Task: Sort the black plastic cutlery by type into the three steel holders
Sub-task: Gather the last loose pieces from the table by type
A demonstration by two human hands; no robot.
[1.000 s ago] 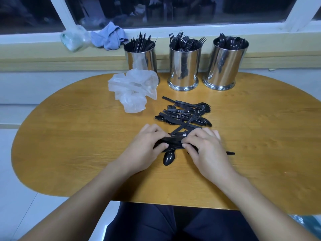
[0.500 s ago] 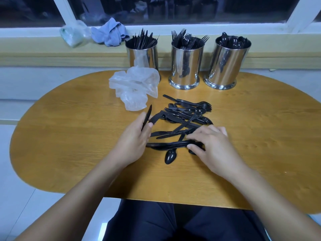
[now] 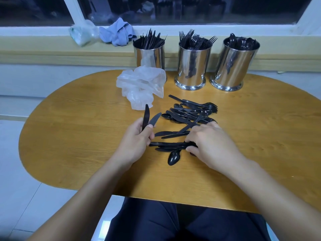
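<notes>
The three holders (image 3: 192, 65) were polished steel, mirror-bright, their walls reflecting the dark cutlery and the table. The loose cutlery pile (image 3: 189, 112) was black plastic, smooth with a slight sheen; a spoon bowl (image 3: 173, 158) caught a glossy highlight. The two knives (image 3: 149, 117) in the left hand (image 3: 135, 141) looked the same satin black plastic. The table (image 3: 260, 127) was yellow wood-grain, smooth, low gloss. A crumpled bag (image 3: 140, 86) was thin translucent plastic film. On the sill lay a soft, matt blue cloth (image 3: 118, 33)
</notes>
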